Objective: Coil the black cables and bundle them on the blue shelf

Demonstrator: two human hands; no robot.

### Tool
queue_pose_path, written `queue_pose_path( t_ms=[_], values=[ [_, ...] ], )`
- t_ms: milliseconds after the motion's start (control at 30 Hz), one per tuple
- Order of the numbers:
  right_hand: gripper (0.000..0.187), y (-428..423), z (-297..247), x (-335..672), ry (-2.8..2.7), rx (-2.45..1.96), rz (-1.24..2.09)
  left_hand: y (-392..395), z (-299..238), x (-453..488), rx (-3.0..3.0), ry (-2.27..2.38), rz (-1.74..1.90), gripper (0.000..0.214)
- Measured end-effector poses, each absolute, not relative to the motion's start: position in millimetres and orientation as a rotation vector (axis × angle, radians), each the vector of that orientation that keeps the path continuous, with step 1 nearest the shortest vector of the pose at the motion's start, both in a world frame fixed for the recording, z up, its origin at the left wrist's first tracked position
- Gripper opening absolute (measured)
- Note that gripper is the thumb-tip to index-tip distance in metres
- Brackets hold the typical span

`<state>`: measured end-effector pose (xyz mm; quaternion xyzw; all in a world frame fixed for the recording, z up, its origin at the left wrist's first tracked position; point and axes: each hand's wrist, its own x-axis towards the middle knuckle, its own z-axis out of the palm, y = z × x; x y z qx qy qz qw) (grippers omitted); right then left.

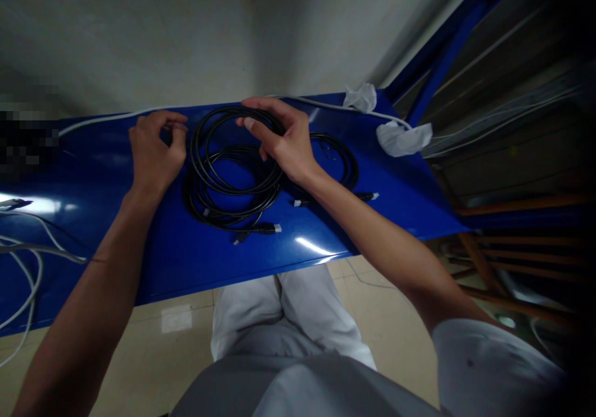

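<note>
A coil of black cable (195,150) is gripped at its upper right by my right hand (291,138), the thumb on the near side and the fingers behind. This coil is raised and tilted over another black cable coil (223,217) lying on the blue table (186,268). Flat connector ends (267,228) stick out at the near side of the lower coil. Just left of the coils is my left hand (156,150), its fingers curled and the thumb tip close against them. Whatever is between those fingertips, if anything, is too small to make out.
Another black cable coil (351,162) with connector ends lies right of the coils. Crumpled white wraps (404,138) sit at the right edge. A white cable (102,119) runs along the wall (186,38). Loose white cables (35,280) lie left. A wooden chair (521,249) stands right.
</note>
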<state>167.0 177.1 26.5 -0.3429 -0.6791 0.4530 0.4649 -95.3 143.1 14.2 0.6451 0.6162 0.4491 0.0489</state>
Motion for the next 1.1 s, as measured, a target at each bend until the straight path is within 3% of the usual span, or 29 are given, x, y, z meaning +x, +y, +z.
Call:
queue_pose_path(
  t_ms=[200, 333, 433, 600, 1100],
  values=[
    [0.053, 177, 26, 167, -1.663, -0.838, 1.112, 127, 36, -65, 1.815, 1.465, 1.453, 0.046],
    [0.058, 176, 27, 168, -1.675, -0.815, 1.12, 119, 42, -50, 1.844, 1.331, 1.385, 0.036],
    [0.06, 173, 30, 169, -1.663, -0.793, 1.127, 114, 44, -41, 1.784, 1.417, 1.397, 0.048],
    [0.065, 167, 39, 169, -1.611, -0.804, 1.213, 110, 47, -31, 1.695, 1.54, 1.504, 0.011],
    [0.045, 152, 44, 156, -1.227, -0.362, 2.215, 108, 75, -12, 0.78, 1.21, 1.86, 0.014]
  ],
)
